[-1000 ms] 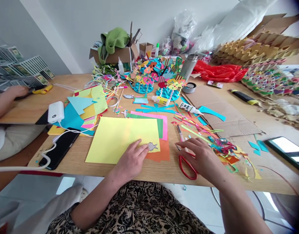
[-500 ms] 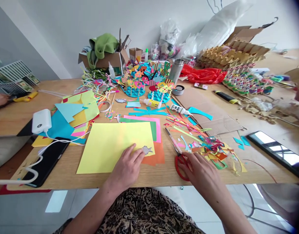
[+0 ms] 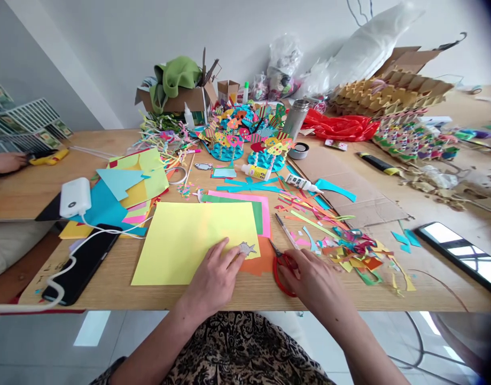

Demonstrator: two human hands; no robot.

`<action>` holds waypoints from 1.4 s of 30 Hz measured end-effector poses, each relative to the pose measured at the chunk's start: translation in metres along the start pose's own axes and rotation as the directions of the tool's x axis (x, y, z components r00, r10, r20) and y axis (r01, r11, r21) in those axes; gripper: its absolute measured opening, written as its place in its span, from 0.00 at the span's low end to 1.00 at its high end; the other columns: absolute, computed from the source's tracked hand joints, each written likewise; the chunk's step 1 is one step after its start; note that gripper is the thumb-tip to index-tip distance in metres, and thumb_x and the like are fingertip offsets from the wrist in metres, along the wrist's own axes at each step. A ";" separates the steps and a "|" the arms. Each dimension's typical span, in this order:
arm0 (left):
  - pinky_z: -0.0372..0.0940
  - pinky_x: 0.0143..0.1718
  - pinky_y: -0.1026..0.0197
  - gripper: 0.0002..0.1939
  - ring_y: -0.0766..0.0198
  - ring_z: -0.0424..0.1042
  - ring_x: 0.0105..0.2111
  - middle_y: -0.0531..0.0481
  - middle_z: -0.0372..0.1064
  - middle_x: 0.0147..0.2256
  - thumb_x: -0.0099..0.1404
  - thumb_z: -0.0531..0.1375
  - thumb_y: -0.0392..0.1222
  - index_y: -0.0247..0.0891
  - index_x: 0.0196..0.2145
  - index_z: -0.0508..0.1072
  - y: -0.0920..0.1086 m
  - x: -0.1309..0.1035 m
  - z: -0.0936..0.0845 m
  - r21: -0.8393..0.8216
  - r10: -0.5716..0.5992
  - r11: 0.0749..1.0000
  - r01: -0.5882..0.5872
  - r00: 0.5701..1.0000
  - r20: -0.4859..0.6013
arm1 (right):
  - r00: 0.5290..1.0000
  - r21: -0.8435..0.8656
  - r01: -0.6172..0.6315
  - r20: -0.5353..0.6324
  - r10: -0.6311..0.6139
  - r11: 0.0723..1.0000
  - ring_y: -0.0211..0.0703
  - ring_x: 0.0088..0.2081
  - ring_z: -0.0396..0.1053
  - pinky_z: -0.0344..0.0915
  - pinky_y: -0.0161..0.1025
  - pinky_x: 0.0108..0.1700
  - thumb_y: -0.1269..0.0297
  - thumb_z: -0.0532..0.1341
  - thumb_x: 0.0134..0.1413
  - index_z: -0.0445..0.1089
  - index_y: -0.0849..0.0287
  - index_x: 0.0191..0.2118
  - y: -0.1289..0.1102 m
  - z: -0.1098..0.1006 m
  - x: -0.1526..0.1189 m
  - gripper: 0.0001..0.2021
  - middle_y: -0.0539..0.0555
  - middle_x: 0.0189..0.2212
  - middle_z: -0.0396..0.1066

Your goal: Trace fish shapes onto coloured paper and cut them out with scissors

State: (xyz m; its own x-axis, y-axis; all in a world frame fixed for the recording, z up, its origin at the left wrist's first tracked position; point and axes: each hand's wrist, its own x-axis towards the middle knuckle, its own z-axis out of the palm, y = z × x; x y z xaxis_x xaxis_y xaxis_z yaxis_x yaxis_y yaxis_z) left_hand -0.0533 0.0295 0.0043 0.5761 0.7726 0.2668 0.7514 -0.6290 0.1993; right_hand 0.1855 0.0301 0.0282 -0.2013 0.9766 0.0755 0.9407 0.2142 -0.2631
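Note:
A yellow paper sheet (image 3: 181,240) lies on the table in front of me. My left hand (image 3: 216,275) rests on its lower right part, fingers stretched out. The fingertips touch a small grey fish cutout (image 3: 247,248) near the sheet's right edge. Green (image 3: 259,218), pink (image 3: 264,200) and orange paper (image 3: 258,266) stick out from underneath. To the right, my right hand (image 3: 309,278) grips red-handled scissors (image 3: 278,267) by the handles, low over the table. Their blades point up and left, toward the orange paper. A pen (image 3: 286,231) lies just beyond the scissors.
Paper scraps (image 3: 357,254) spread right of my right hand, near a phone (image 3: 461,251). A power bank (image 3: 76,198) and a black phone (image 3: 83,267) lie left. Glue bottles (image 3: 303,183) and colourful fish decorations (image 3: 229,144) stand behind. Another person's hand (image 3: 8,163) is at far left.
My right hand has shifted left with the scissors, taking them off the pen, and the blades now angle further left. My left hand stays on the yellow sheet by the fish cutout.

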 end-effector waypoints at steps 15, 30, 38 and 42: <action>0.62 0.56 0.42 0.20 0.44 0.56 0.58 0.44 0.66 0.52 0.64 0.51 0.29 0.32 0.54 0.66 0.000 0.000 0.001 0.037 0.039 0.999 -0.038 0.999 -0.029 | 0.996 -0.200 0.015 -0.087 -0.033 0.980 0.50 0.36 0.70 0.62 0.42 0.35 0.71 0.50 0.59 0.63 0.59 0.55 0.034 0.007 0.045 0.19 0.58 0.35 0.70; 0.61 0.56 0.42 0.21 0.45 0.55 0.59 0.45 0.65 0.53 0.64 0.51 0.29 0.34 0.55 0.64 -0.001 0.000 0.001 0.053 0.043 0.998 -0.042 0.999 -0.016 | 0.899 0.853 -0.009 -0.221 0.377 0.522 0.39 0.27 0.64 0.62 0.38 0.31 0.63 0.59 0.53 0.76 0.55 0.38 0.031 -0.015 0.047 0.10 0.49 0.22 0.66; 0.61 0.56 0.42 0.21 0.44 0.55 0.58 0.45 0.65 0.53 0.63 0.52 0.29 0.33 0.54 0.65 -0.001 0.000 0.001 0.059 0.049 0.997 -0.048 0.999 -0.017 | 0.921 0.969 0.215 -0.244 0.305 0.125 0.38 0.34 0.66 0.66 0.38 0.37 0.70 0.67 0.45 0.70 0.53 0.42 0.020 -0.002 0.043 0.16 0.49 0.32 0.67; 0.61 0.56 0.43 0.21 0.45 0.55 0.58 0.45 0.65 0.53 0.63 0.52 0.29 0.33 0.54 0.65 -0.001 0.000 0.001 0.061 0.047 0.997 -0.045 0.999 -0.019 | 0.847 0.877 0.309 -0.429 0.313 0.368 0.39 0.34 0.67 0.67 0.38 0.37 0.70 0.66 0.49 0.67 0.53 0.41 0.007 0.010 0.038 0.12 0.49 0.31 0.66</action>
State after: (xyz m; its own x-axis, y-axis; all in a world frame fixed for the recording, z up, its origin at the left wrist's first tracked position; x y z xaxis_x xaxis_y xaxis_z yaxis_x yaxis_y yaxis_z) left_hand -0.0536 0.0297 0.0026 0.6042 0.7407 0.2938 0.7428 -0.6570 0.1289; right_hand 0.1813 0.0691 0.0201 0.2415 0.8866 0.3946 0.0439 0.3962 -0.9171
